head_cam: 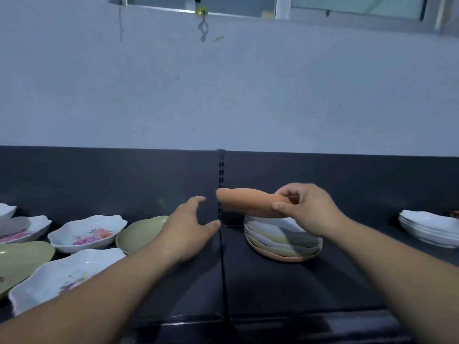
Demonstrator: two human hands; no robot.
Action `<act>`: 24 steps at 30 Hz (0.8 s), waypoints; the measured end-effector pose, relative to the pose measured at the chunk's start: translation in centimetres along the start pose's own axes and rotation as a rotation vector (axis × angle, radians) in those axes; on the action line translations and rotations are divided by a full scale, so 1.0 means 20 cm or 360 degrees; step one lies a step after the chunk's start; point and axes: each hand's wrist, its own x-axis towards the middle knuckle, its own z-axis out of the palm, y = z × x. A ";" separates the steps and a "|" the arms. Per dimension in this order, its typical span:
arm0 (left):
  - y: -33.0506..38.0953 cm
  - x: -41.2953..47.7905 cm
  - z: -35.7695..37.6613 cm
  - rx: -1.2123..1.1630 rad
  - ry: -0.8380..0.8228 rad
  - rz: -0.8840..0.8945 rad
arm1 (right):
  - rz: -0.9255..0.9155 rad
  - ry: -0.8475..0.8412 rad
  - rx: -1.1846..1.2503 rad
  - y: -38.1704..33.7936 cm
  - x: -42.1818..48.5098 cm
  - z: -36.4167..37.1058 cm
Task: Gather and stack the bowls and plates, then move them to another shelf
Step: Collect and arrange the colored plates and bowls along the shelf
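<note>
- While the orange plate (244, 202) hangs tilted just above the stack of plates (283, 244), the right hand (308, 209) pinches its rim at the plate's 3 o'clock edge, thumb on top and fingers curled beneath.
- That stack sits at the plate's 6 o'clock, on the right section of the dark shelf (273, 289). Whether the plate's underside already touches the top plate cannot be told.
- To finish well, I would level the plate, centre it over the stack and lower it until it nests, letting go only once it is seated.
- A rim-only pinch leaves the far edge free to dip, so a steadying touch at 9 o'clock would likely help.
- The left hand (191, 229) is at about 8 o'clock, fingers spread and relaxed, holding nothing, partly covering a green plate (141, 234).
- Farther out at 9 o'clock lie loose floral bowls (87, 234), not yet gathered.
- Well apart at 3 o'clock stands a pile of white dishes (429, 227).
</note>
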 end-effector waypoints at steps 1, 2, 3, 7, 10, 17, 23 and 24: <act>0.02 0.01 0.04 -0.0005 -0.0015 -0.0001 | 0.0006 -0.0009 -0.0009 0.04 -0.01 -0.02; 0.04 0.01 0.08 -0.0013 -0.0033 -0.0001 | 0.0013 -0.0020 -0.0017 0.07 -0.01 -0.04; 0.05 0.02 0.11 -0.0029 -0.0048 0.0000 | 0.0022 -0.0033 -0.0025 0.11 -0.02 -0.05; 0.10 0.02 0.23 -0.0028 -0.0070 -0.0031 | 0.0069 -0.0068 -0.0001 0.25 -0.04 -0.03; 0.12 0.02 0.29 -0.0005 -0.0062 -0.0055 | 0.0094 -0.0126 0.0055 0.31 -0.05 -0.01; 0.15 -0.01 0.36 0.0066 -0.0031 -0.0095 | 0.0105 -0.0209 -0.0061 0.37 -0.03 -0.01; 0.16 -0.05 0.37 0.0090 0.0026 -0.0128 | 0.0080 -0.0303 -0.0169 0.37 -0.01 -0.03; 0.16 -0.06 0.37 0.0084 0.0034 -0.0140 | 0.0077 -0.0312 -0.0186 0.37 0.00 -0.03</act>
